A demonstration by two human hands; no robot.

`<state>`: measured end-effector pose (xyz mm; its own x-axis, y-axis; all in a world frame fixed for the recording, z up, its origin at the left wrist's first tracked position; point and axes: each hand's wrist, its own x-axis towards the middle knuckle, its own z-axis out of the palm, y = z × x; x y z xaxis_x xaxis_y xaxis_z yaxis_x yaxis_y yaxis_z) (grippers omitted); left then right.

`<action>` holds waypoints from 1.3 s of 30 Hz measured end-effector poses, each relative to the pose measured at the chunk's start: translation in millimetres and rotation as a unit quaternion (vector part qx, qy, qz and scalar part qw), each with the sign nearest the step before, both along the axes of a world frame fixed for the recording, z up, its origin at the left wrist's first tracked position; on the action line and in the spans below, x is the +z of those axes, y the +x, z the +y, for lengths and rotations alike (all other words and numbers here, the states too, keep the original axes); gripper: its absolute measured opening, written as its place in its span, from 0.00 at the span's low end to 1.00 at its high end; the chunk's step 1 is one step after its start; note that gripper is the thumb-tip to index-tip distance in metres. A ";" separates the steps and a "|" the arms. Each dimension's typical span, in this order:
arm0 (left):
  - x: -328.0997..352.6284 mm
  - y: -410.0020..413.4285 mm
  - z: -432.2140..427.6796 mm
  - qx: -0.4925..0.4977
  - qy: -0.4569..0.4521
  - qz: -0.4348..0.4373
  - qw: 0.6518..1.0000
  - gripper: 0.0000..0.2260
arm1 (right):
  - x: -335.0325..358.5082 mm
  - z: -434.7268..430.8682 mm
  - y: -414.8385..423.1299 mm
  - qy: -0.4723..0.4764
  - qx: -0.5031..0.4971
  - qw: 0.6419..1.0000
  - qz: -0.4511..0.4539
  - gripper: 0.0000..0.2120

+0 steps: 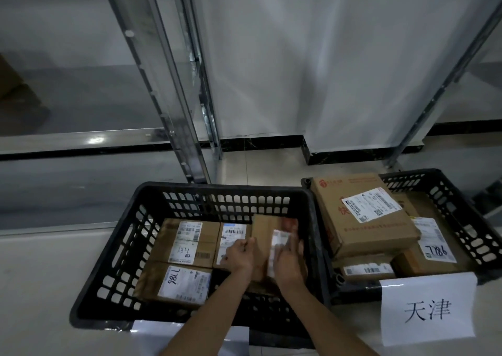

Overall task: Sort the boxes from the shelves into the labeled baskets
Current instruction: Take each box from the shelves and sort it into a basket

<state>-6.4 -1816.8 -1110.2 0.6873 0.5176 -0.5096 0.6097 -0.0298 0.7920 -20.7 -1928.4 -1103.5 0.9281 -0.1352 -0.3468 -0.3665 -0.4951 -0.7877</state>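
Your left hand (239, 256) and right hand (288, 264) grip a cardboard box (264, 230) between them, inside the black basket (217, 186).

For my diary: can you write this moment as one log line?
left hand: holds box | right hand: holds box | box: in left basket

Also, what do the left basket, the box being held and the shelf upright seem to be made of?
Left basket: probably moulded plastic, matte black; its walls have regular slots. Box being held: brown cardboard, dull, with a white paper label. Shelf upright: apparently metal, grey and glossy, with punched holes and reflections.
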 end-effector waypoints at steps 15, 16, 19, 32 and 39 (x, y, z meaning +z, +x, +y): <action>-5.9 8.6 13.7 -0.214 0.248 0.139 0.934 0.35 | -58.3 -5.3 12.2 -0.253 0.183 0.950 -0.009 0.37; -1.5 9.2 16.6 -0.211 0.239 0.162 0.934 0.39 | -65.1 -5.6 12.7 -0.242 0.195 0.950 -0.007 0.33; 7.7 6.2 18.2 -0.242 0.265 0.209 0.910 0.49 | -66.1 -5.5 11.9 -0.245 0.178 0.951 -0.064 0.32; 180.0 -9.0 66.8 -0.352 0.584 -0.115 0.722 0.30 | 155.8 14.0 17.3 -0.353 0.198 0.896 -0.184 0.32; 417.6 -11.4 111.9 -0.304 0.618 -0.130 0.713 0.28 | 409.1 55.3 25.6 -0.354 0.204 0.860 -0.305 0.29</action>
